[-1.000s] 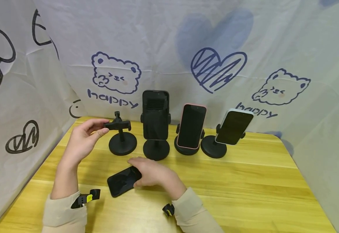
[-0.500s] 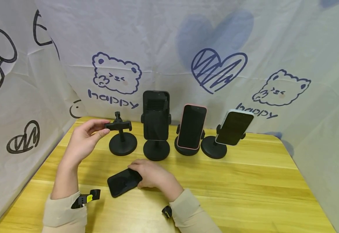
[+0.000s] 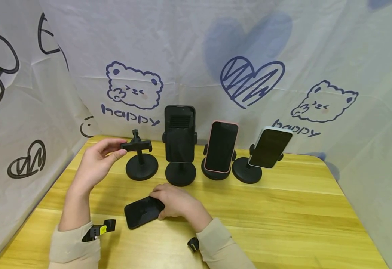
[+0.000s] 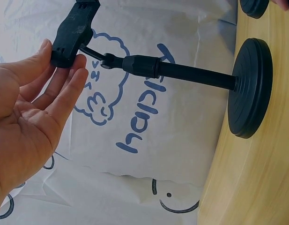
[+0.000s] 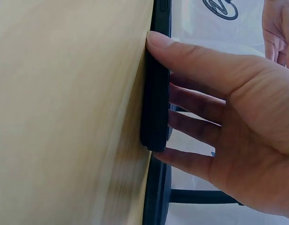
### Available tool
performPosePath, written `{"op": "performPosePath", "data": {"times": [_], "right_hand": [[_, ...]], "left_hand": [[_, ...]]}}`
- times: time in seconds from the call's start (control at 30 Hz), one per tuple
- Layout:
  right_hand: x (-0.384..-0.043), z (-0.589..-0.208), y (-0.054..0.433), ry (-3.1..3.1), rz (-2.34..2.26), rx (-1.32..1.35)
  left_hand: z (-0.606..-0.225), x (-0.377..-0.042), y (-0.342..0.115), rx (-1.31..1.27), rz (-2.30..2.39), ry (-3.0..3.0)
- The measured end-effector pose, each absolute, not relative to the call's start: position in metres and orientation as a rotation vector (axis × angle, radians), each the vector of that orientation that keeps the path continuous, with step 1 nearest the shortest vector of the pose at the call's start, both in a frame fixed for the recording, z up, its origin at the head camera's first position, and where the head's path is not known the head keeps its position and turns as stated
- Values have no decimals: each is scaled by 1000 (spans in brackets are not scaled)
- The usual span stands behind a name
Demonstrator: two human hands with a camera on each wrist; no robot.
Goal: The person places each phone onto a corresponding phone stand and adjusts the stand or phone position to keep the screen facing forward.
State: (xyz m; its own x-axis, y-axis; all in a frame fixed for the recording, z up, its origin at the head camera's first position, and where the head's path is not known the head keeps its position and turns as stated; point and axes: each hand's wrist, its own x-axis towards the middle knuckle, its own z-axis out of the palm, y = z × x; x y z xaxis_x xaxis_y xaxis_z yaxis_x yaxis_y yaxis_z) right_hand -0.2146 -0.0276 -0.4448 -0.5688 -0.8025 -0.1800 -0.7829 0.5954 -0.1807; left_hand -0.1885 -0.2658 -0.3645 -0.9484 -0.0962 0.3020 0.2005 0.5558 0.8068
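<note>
At the left of the head view my left hand (image 3: 96,164) pinches the end of the clamp on a black phone stand (image 3: 141,166), which holds no phone. Thumb and fingertips meet the clamp's edge in the left wrist view, with the stand's pole (image 4: 196,75) running to its round base (image 4: 249,89). A black smartphone (image 3: 142,213) lies screen up on the table in front of that stand. My right hand (image 3: 177,203) grips its right end, thumb on the near edge and fingers at the far one. The right wrist view shows the phone's side (image 5: 156,103) low along the tabletop.
Three more stands stand in a row to the right, bearing a black phone (image 3: 180,138), a pink-edged phone (image 3: 221,145) and a white-edged phone (image 3: 270,147). Behind them hangs a white cloth (image 3: 189,48) with drawings. The wooden table (image 3: 293,209) stretches off to the right.
My right hand has drawn back slightly toward me, its fingertips settling closer round the phone's end. The left hand and the stands stay in place.
</note>
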Motion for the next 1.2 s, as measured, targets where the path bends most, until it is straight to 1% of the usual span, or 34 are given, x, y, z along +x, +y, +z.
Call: {"op": "performPosePath", "data": {"times": [0.2,0.37,0.6,0.87,1.2], "right_hand": [[-214,-443,-27,2624,-89,-1273],[-214,-441,-26,2611,-87,-1299],[-211,-434,-19,2637,-200,-1294],[-205,-416,-8,2740,-306,-1386],[-196,-394,19,2853,-455,-1519]], "left_hand": [[-364,-188,-265,-95,-1359,-2474],[-364,-188,-265,-126,-1363,-2479],[-363,-188,-265,-136,-1369,-2495],[-364,-187,-265,-163,-1429,-2445],[-362,-187,-262,-157,-1445,-2373]]}}
